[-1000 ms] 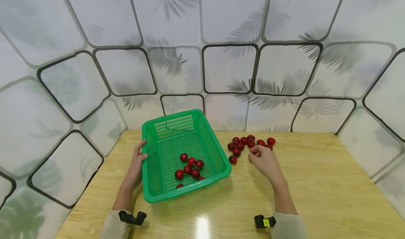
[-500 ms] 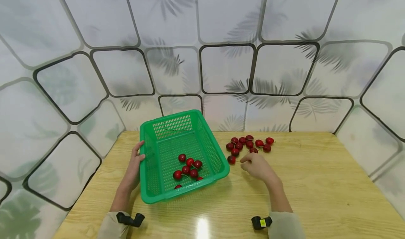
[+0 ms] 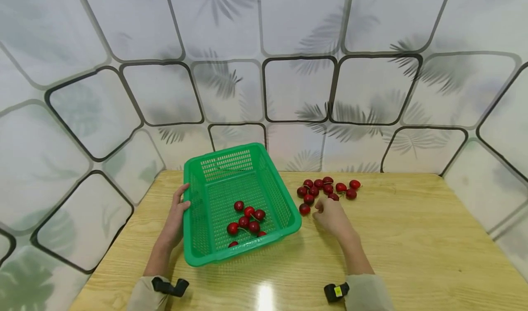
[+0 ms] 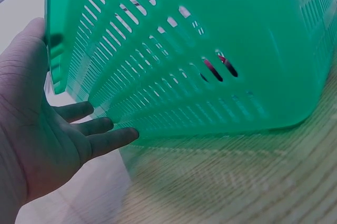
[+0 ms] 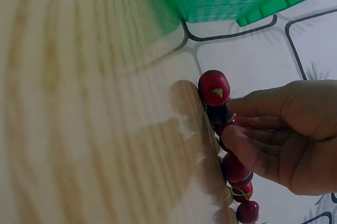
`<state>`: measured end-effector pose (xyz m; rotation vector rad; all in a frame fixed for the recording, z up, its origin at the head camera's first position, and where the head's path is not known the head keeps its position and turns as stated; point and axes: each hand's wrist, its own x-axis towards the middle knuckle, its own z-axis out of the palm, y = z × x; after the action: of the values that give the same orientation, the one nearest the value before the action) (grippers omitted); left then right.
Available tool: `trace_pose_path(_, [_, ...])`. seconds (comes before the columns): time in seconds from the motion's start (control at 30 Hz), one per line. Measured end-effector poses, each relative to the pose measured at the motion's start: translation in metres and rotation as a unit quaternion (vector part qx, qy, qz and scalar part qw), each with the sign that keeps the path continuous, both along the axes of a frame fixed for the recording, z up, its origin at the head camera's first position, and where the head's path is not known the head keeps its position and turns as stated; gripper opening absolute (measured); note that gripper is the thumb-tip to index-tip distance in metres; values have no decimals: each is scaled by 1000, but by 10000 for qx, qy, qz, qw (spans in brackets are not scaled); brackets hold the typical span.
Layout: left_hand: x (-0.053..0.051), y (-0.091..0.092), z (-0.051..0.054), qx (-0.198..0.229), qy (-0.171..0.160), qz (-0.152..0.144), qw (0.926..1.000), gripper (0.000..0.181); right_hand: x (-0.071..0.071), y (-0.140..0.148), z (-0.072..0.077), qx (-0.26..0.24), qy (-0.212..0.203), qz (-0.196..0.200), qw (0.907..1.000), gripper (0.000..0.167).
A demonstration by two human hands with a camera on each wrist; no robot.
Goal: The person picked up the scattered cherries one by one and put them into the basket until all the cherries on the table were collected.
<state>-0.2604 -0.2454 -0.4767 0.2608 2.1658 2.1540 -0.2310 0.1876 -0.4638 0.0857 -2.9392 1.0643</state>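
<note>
Plenty of pale wall (image 3: 231,86) fills the back, grey-outlined blocks with leafy prints, and the wooden table (image 3: 420,237) runs its far edge right up to it. Left of the middle there's a green basket (image 3: 274,196), turned a bit, back rim close to the wall. Roomy side is the right: a wide stretch of wood from the right hand (image 3: 332,217) out to the table's side edge. That hand is down by the loose cherries (image 3: 309,199) with its fingers bent; can't tell if they're pinching anything. The left hand (image 3: 175,215) is up against the basket's left side, fingers pretty straight and touching it, not clenched. Each wrist wears a small black camera (image 3: 336,292). Loose cherries sit clustered right of the basket, toward the back; more cherries (image 3: 244,222) lie inside, bunched toward the near rim. The nearest cherry (image 3: 304,209) sits between the basket's corner and the right fingertips, just a slim gap from the rim.
</note>
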Motion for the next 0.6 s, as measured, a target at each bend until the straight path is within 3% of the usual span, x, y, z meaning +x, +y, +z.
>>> trace_pose_path(0.23, [0,1,2,-4,-21,80,10000,51,1,-14,-3,-46,-495,-134,9987,53])
trace_pose_path(0.47, [0,2,2,111,-10,64,9999,52,-3,-31,-9,492,-403,-278,9976,47])
trace_pose_path(0.6, [0,1,1,122,-7,40,9999,52,-4,-34,-11,546,-423,-439,9966,44])
